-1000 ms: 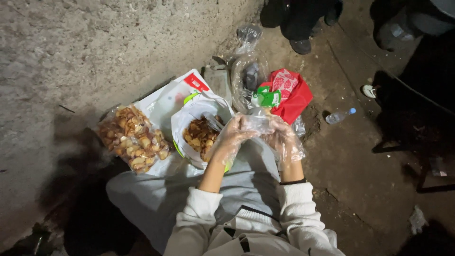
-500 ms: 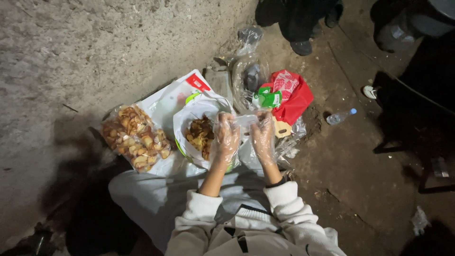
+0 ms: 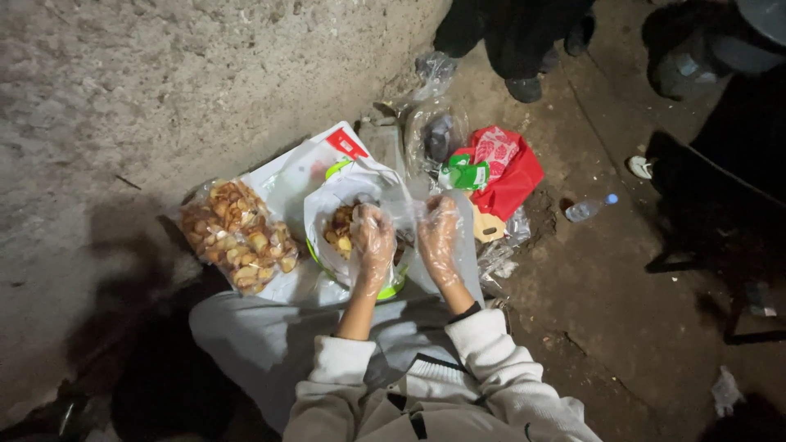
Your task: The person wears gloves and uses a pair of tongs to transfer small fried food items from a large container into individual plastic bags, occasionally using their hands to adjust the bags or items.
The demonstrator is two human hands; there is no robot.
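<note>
Both my hands wear thin clear plastic gloves. My left hand (image 3: 372, 244) rests on the near edge of a white plastic bag (image 3: 337, 193) that lines a green-rimmed bowl (image 3: 391, 289) holding brown fried pieces (image 3: 340, 229). My right hand (image 3: 438, 237) is just to the right of it, on the bag's clear right edge, fingers pointing away from me. Whether either hand pinches the plastic is hard to tell. To the left lies a full clear bag of fried pieces (image 3: 233, 236) on a white sheet (image 3: 286, 176).
A red bag (image 3: 512, 168) with a green packet (image 3: 464, 173) lies beyond my right hand. A small plastic bottle (image 3: 589, 208) lies on the dirt floor. A rough concrete wall (image 3: 164, 82) fills the left. Other people's dark shoes (image 3: 521, 86) stand at the top.
My hands have moved forward from above my lap and apart, down onto the white bag in the bowl. The bag of fried pieces on the left has not moved.
</note>
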